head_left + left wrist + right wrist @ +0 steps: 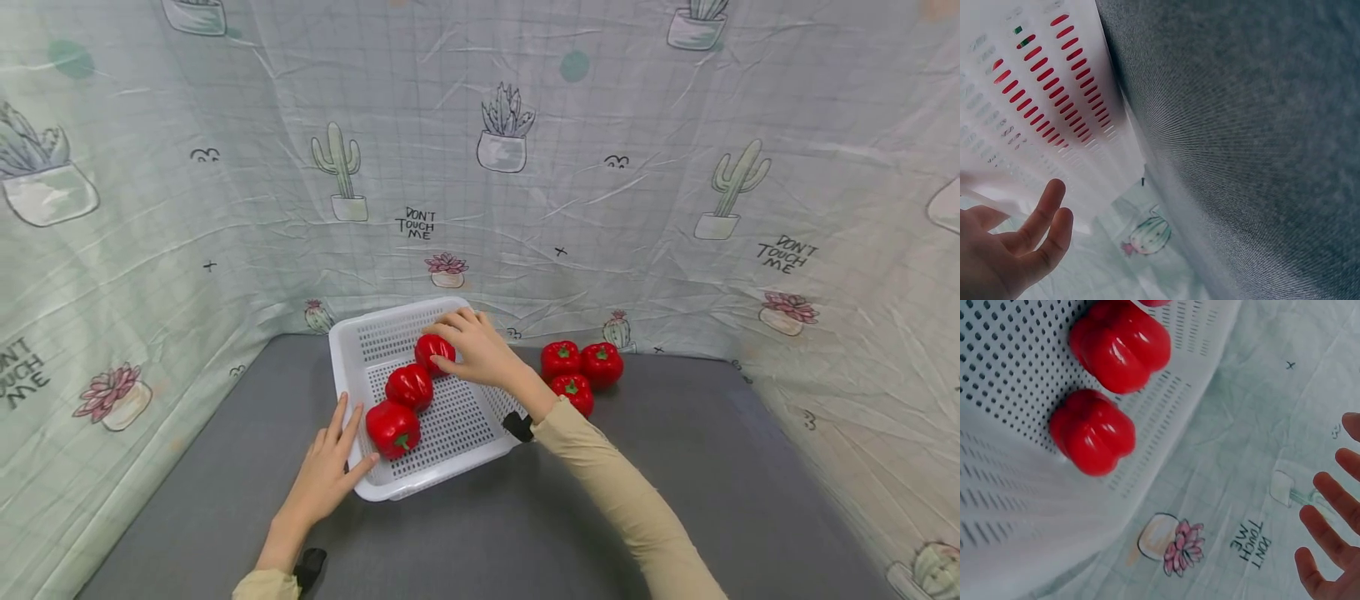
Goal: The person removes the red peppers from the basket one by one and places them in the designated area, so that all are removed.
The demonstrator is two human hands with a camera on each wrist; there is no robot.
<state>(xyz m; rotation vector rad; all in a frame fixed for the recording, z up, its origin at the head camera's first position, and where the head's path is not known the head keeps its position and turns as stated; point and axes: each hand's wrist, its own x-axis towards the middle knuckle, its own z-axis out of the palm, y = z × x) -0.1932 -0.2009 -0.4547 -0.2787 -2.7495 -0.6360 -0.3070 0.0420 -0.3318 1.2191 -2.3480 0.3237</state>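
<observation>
A white perforated plastic basket point(420, 483) holds three red bell peppers in a slanting row: a near one point(390, 427), a middle one point(409, 387) and a far one point(435, 353). My left hand point(322, 475) is at the basket's left side, fingers extended along the rim; the left wrist view shows its fingertips beside the slotted wall. Above the far pepper is my right hand point(472, 346), fingers spread and holding nothing. In the right wrist view those fingers point(1332, 534) are apart from the peppers.
Three more red bell peppers point(573, 392) stand clustered on the grey table point(675, 492), right of the basket. A pale cloth point(562, 200) printed with cacti hangs behind the table and along both sides.
</observation>
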